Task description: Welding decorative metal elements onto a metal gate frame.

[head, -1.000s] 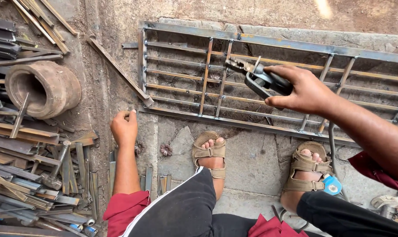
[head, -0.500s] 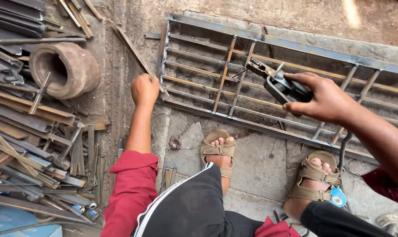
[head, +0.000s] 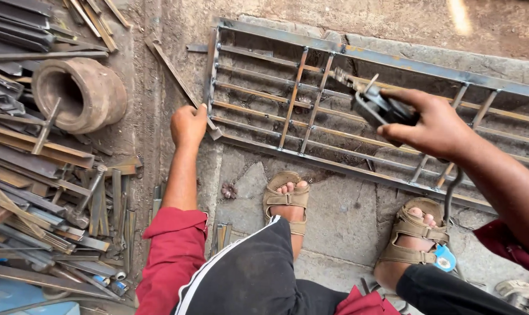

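1. Nearest the camera, the person's knees show in black trousers with a white stripe and red sleeves, above two feet in tan sandals planted on the concrete floor
2. A blue-tagged black cable runs up past the right sandal toward the right hand
3. The left hand is curled into a loose fist at the near-left corner of the metal grille frame, its fingers closed around the end of a thin flat steel strip that runs away up and to the left; the grip is narrow
4. The right hand is closed on a dark welding electrode holder, fingers wrapped round its handle, held just above the grille's bars near the middle of the frame
5. A short rod tip sticks out of the holder toward a crossbar; whether it touches the bar I cannot tell
6. The grille frame lies flat on the floor, well apart from nothing but the feet, which stand just beside its near rail
7. Left of the arm lies a heap of scrap steel strips, with a hammer among them
8. Farther off on the left sits a rusty thick-walled ring, lying on its side
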